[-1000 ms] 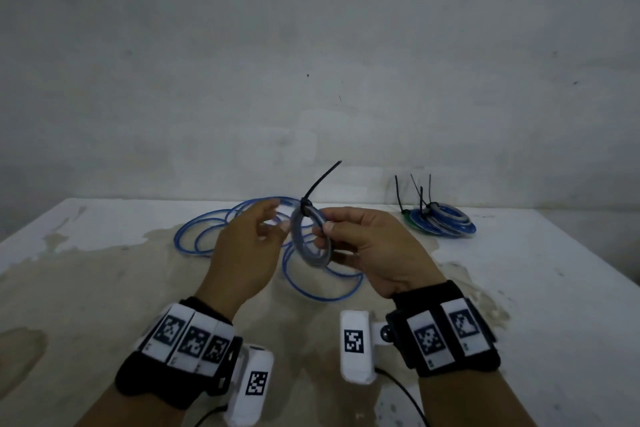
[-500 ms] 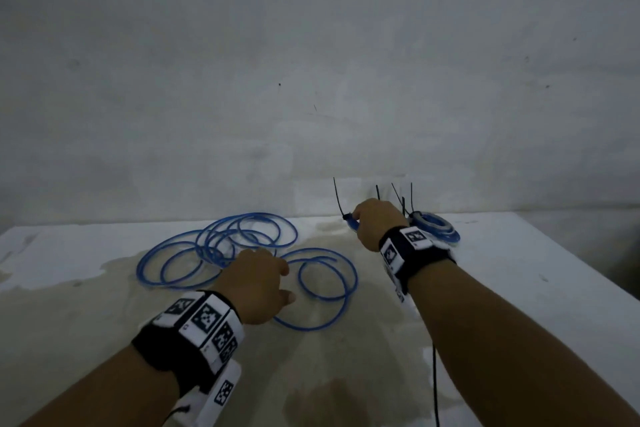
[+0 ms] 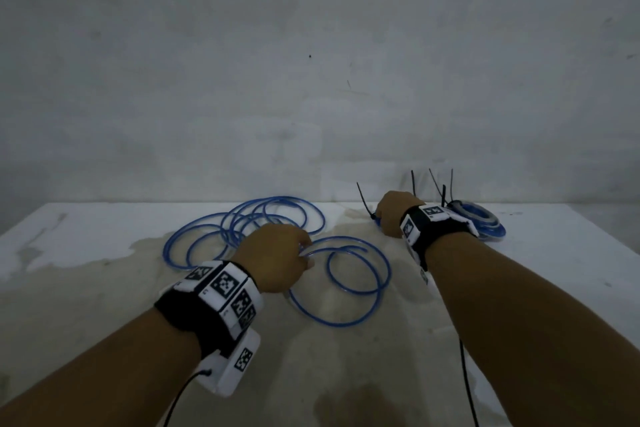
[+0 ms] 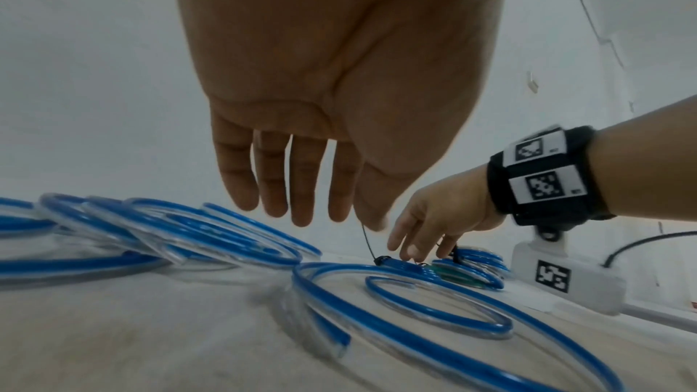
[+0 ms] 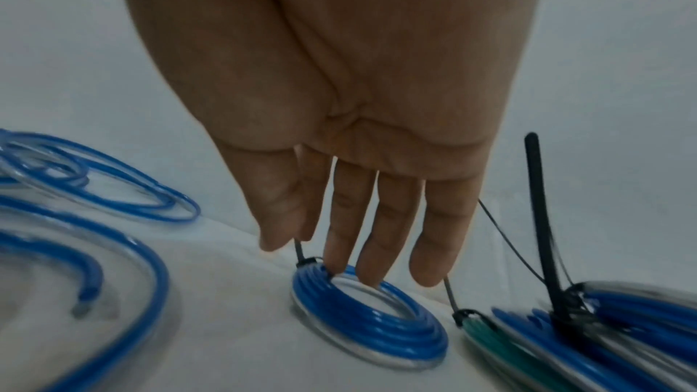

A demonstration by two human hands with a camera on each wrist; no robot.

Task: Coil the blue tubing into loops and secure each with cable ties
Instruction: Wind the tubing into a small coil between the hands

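Blue tubing (image 3: 349, 274) sprawls in loose loops across the stained table (image 3: 86, 288), mid-scene toward the left; your left hand (image 3: 277, 260) hovers over it, fingers straight and relaxed, gripping nothing. Far right, your right hand (image 5: 339, 130) reaches down with fingers extended, tips touching a small tied coil (image 5: 371, 318) flat on the table. Just right of it lie finished coils (image 3: 485, 222), black cable ties (image 3: 443, 191) sticking up.
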